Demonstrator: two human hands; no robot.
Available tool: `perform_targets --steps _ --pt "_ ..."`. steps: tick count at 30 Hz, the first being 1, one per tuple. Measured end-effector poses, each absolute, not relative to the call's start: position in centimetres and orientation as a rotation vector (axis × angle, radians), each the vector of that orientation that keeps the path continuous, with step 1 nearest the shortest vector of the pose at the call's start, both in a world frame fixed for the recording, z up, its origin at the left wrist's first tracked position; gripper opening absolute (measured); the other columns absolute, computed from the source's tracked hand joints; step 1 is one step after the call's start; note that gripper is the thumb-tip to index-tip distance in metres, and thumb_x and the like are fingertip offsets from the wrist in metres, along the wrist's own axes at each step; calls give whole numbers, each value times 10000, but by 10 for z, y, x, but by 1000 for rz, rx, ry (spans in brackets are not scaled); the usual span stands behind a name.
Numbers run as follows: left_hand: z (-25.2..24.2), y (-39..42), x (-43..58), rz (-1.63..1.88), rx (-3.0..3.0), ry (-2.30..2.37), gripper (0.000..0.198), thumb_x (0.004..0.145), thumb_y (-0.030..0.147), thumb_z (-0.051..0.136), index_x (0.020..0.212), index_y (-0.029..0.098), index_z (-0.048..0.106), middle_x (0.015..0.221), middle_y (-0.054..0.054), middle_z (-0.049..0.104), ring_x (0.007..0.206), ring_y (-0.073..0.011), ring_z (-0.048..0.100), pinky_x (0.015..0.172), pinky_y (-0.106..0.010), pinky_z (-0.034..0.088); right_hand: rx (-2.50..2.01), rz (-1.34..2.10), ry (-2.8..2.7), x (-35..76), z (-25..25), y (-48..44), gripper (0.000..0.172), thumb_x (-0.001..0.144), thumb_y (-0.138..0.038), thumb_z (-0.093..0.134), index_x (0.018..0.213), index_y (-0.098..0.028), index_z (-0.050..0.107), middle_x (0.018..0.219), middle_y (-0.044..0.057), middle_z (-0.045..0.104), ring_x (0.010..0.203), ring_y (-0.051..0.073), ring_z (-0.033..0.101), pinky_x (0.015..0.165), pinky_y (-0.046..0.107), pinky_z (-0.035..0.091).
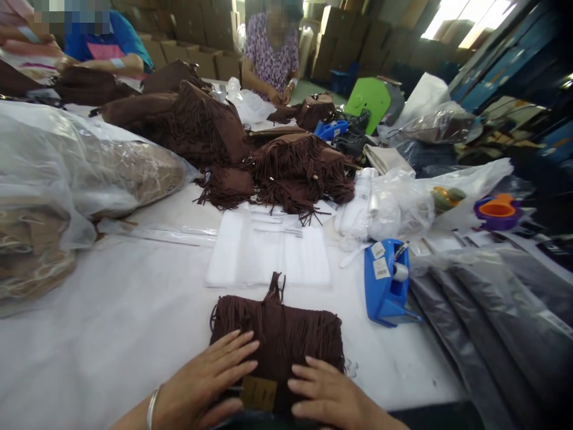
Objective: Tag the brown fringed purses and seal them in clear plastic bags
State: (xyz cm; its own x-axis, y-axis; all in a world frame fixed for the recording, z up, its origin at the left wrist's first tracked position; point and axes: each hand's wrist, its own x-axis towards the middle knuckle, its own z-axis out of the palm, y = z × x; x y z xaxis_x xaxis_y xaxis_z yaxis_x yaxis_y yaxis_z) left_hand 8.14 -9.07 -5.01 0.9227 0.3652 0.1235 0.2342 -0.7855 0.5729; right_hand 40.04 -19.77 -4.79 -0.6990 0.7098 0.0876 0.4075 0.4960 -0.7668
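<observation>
A dark brown fringed bag [277, 322] lies flat on the white table, close to me. My left hand [210, 373] rests on its left side with the fingers stretched out. On the right side of the bag lies my right hand [326, 391], its fingers also spread and pressed flat. A tan tag [258, 393] shows between the two hands at the bag's near edge. Just beyond the bag is a stack of white foam sheets [268, 257]. A blue tape dispenser [387, 283] stands to the right.
Brown fringed bags [295, 167] are heaped across the middle of the table [111, 334]. Clear plastic sacks [89, 161] bulge at the left. Dark grey packs [492, 316] lie at the right, below an orange and purple tape ring [496, 209]. Other people [273, 57] sit opposite.
</observation>
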Motion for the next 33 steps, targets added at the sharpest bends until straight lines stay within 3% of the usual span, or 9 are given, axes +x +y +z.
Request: perform_targets --steps 2,5,10,13,15,20,24,29,33 --pt "-45 -90 74 440 2414 451 456 906 189 479 1351 274 429 1400 -51 461 1306 -229 398 1082 -435 360 -1124 977 -1976 411 -40 -196 324 962 -343 389 1215 -251 569 1280 72 584 1230 216 495 1067 412 360" --pt "-44 -63 66 672 2146 860 350 940 219 409 1269 259 521 1363 -30 506 1249 -199 474 1076 -385 375 -1633 952 -1297 435 -29 -154 417 972 -420 321 1000 -192 669 1075 97 681 1041 217 614 951 385 456" --pt "-65 -15 80 544 1850 1211 419 900 471 449 1193 210 597 1218 -32 625 1147 -218 562 1053 -389 399 -1692 2052 -1185 449 -50 -59 647 869 -654 375 967 -99 694 906 133 707 828 222 660 817 388 499" --pt "-72 -18 89 536 1726 1135 389 910 472 429 1139 232 635 1175 -10 649 1129 -199 571 1051 -356 403 -1353 2594 -1006 423 -70 -30 709 866 -689 323 1048 -95 666 967 147 693 869 223 662 823 379 498" --pt "-72 -29 89 599 1663 1105 344 917 444 435 1085 248 662 1189 1 640 1141 -188 560 1060 -338 393 -1084 2750 -828 399 -77 -21 711 879 -684 291 1112 -104 629 1065 152 666 958 216 645 893 371 469" --pt "-72 -46 77 671 1607 1091 285 923 388 451 1022 250 680 1229 3 613 1171 -185 534 1073 -331 378 -794 2468 -872 353 -63 -15 501 935 -503 395 1278 -158 514 1286 112 564 1232 209 485 1078 394 309" --pt "-73 -41 74 651 1716 1079 296 928 347 447 1145 229 610 1216 -30 615 1149 -188 547 1043 -346 417 -875 2041 -1666 345 -37 -37 422 959 -374 402 1341 -207 460 1366 80 499 1298 209 406 1118 431 243" --pt "-76 -38 87 610 2304 940 394 869 261 555 1259 213 517 1295 -81 542 1238 -245 441 1061 -442 379 -978 1165 -2577 342 -41 -93 566 929 -436 453 1433 -218 313 1529 75 213 1419 230 95 1160 460 76" --pt "-79 -47 95 712 2484 923 226 909 179 493 1104 180 606 1136 -83 621 1122 -219 506 994 -406 427 -1063 914 -2641 337 -58 -125 615 937 -476 410 1458 -201 237 1527 69 215 1423 219 54 1163 460 88"
